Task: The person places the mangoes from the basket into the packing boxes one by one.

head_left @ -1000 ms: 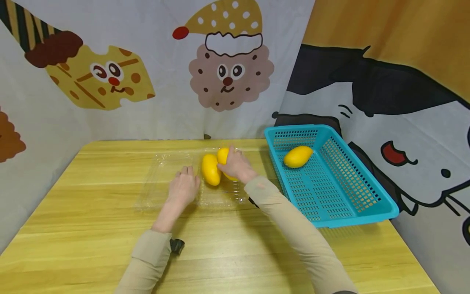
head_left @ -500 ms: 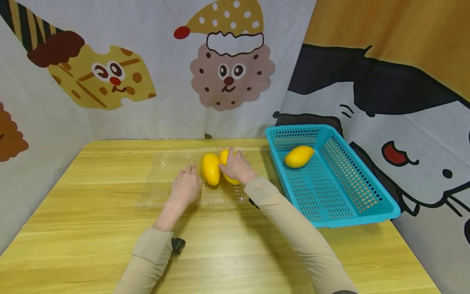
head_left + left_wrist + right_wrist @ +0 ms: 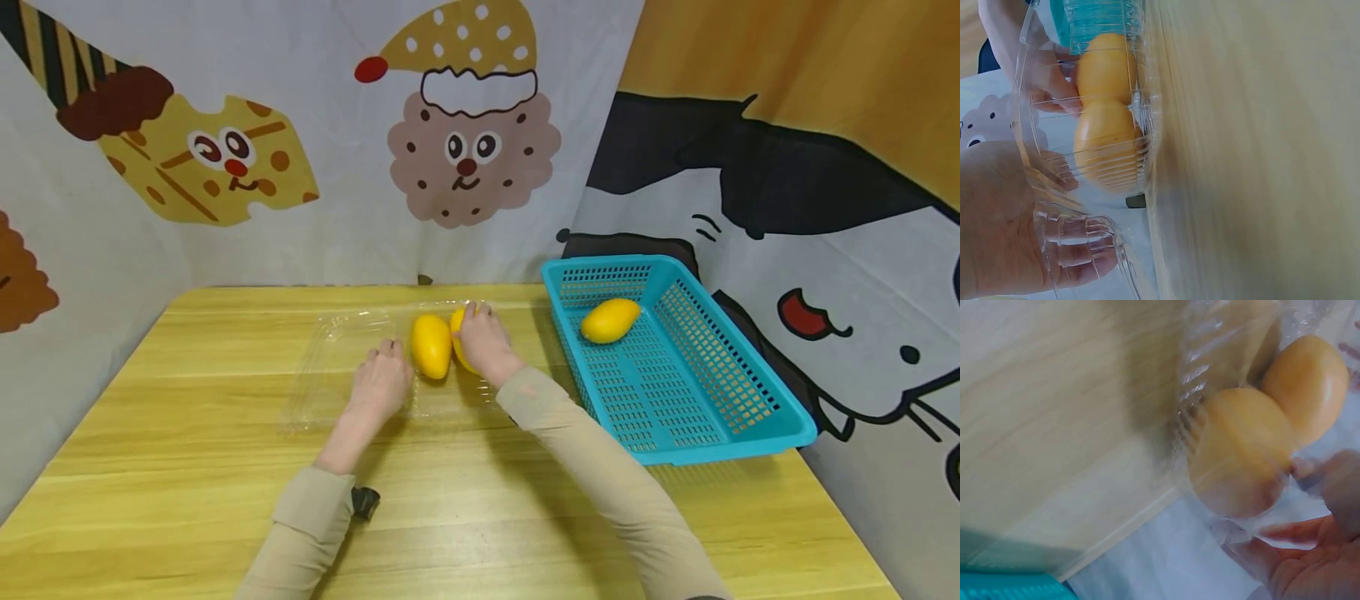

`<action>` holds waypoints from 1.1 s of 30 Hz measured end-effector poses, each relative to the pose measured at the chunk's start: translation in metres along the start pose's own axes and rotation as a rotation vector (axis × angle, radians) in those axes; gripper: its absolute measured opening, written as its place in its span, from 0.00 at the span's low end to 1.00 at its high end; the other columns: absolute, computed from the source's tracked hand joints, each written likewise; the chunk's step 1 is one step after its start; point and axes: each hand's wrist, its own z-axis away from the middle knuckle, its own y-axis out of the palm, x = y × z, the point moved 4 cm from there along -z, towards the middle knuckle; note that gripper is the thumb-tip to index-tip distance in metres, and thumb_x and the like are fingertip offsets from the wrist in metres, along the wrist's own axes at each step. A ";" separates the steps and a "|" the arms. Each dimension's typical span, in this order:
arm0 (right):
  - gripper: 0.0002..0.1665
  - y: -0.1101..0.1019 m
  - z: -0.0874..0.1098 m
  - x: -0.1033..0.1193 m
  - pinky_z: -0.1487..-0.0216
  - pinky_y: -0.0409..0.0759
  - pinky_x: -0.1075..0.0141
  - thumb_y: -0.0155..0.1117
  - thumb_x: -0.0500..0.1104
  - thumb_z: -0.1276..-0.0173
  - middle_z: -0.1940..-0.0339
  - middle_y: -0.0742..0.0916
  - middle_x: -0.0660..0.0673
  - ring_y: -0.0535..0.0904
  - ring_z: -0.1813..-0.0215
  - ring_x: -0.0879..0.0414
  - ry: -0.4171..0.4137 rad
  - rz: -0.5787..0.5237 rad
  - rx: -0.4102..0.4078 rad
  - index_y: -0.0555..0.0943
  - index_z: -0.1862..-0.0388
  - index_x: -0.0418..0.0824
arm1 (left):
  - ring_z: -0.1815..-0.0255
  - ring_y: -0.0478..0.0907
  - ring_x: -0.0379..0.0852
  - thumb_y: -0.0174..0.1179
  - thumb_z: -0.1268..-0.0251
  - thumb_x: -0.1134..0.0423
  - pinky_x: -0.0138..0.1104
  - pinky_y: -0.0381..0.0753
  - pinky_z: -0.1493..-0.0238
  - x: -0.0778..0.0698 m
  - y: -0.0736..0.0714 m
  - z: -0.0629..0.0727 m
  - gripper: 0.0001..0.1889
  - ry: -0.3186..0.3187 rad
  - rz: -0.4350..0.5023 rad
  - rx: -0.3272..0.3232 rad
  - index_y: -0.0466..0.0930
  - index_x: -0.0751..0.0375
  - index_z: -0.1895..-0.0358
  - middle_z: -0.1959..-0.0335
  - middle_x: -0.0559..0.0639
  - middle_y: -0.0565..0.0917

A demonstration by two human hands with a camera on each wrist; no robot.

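Observation:
A clear plastic clamshell container [image 3: 330, 375] lies unfolded on the table. Two yellow mangoes lie side by side in its right half: a left mango [image 3: 431, 347] and a right mango [image 3: 459, 342] partly covered by my right hand. My left hand [image 3: 381, 382] holds the container at its middle fold; the left wrist view shows the fingers [image 3: 1088, 250] through the plastic. My right hand [image 3: 486, 343] is over the right mango; in the right wrist view its thumb [image 3: 1307, 472] is at the fruit's edge, with the fingers loose near the container wall. That view is blurred.
To the right stands a blue perforated basket [image 3: 675, 383] with one more mango [image 3: 611, 321] in it. Behind the wooden table [image 3: 465, 517] hangs a white cloth [image 3: 322, 242] with cartoon prints. The container sits between the hands and this cloth.
The right mango has shifted slightly right, apart from the left one at the top. My right hand has moved slightly right and its fingers have drawn together. My left hand stays at the fold.

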 end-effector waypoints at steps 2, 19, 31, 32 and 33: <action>0.32 -0.003 -0.001 -0.002 0.42 0.82 0.56 0.51 0.48 0.26 0.40 0.75 0.29 0.75 0.40 0.39 -0.028 0.020 -0.033 0.63 0.33 0.28 | 0.56 0.77 0.61 0.47 0.30 0.62 0.48 0.84 0.61 -0.001 0.000 0.000 0.22 0.001 0.002 -0.006 0.66 0.77 0.41 0.45 0.69 0.75; 0.16 -0.046 -0.005 -0.046 0.56 0.85 0.49 0.56 0.39 0.35 0.52 0.82 0.36 0.79 0.50 0.42 -0.016 0.006 -0.126 0.76 0.49 0.35 | 0.55 0.77 0.61 0.49 0.30 0.61 0.48 0.85 0.60 -0.002 0.000 0.000 0.23 0.005 0.006 0.001 0.66 0.77 0.40 0.46 0.69 0.75; 0.20 -0.058 -0.004 -0.088 0.51 0.83 0.46 0.55 0.41 0.33 0.43 0.78 0.35 0.77 0.46 0.40 0.088 -0.046 -0.003 0.73 0.44 0.35 | 0.55 0.77 0.61 0.49 0.30 0.61 0.48 0.85 0.59 -0.003 0.000 0.000 0.23 -0.002 0.013 0.014 0.66 0.76 0.40 0.46 0.69 0.75; 0.20 -0.059 -0.004 -0.089 0.51 0.83 0.46 0.55 0.41 0.32 0.43 0.78 0.35 0.77 0.46 0.40 0.091 -0.055 -0.004 0.73 0.44 0.35 | 0.55 0.77 0.61 0.49 0.30 0.61 0.48 0.85 0.59 -0.003 0.000 0.000 0.23 -0.002 0.013 0.015 0.66 0.76 0.40 0.46 0.69 0.75; 0.20 -0.061 -0.003 -0.089 0.51 0.83 0.47 0.55 0.41 0.32 0.43 0.78 0.35 0.78 0.46 0.40 0.093 -0.059 -0.008 0.73 0.44 0.34 | 0.55 0.77 0.60 0.49 0.30 0.61 0.48 0.84 0.59 -0.003 0.000 -0.001 0.23 -0.003 0.016 0.017 0.66 0.76 0.40 0.46 0.69 0.75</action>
